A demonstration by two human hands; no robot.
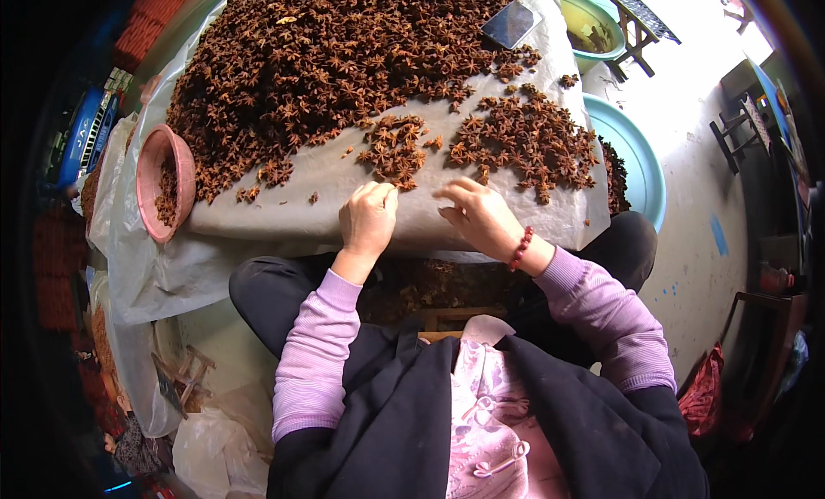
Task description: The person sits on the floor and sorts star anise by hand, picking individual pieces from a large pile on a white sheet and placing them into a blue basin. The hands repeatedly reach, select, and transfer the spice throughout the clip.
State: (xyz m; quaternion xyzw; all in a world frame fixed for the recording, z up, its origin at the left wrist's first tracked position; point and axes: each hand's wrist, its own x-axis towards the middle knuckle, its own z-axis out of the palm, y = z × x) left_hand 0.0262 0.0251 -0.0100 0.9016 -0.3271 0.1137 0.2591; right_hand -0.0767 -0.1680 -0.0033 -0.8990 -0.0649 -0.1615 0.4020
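My left hand (368, 216) is at the near edge of a small cluster of star anise (390, 147), its fingers curled. Whether anything is inside them cannot be seen. To its right, my right hand (480, 216), with a red bead bracelet (521, 249) at the wrist, hovers over or rests on the pale plastic sheet (309, 223). Its fingers are bent and apart, and nothing shows between them. Beyond that hand spreads a second, wider group of star anise (525, 141). A large heap of star anise (322, 60) covers the far side of the sheet.
At the left edge a pink plastic bowl (187, 170) holds some pieces. A smartphone (512, 24) lies beside the heap. On the right are a light-blue basin (648, 157), a green basin (615, 31) and a folding stool (635, 28). A person (138, 444) is at lower left.
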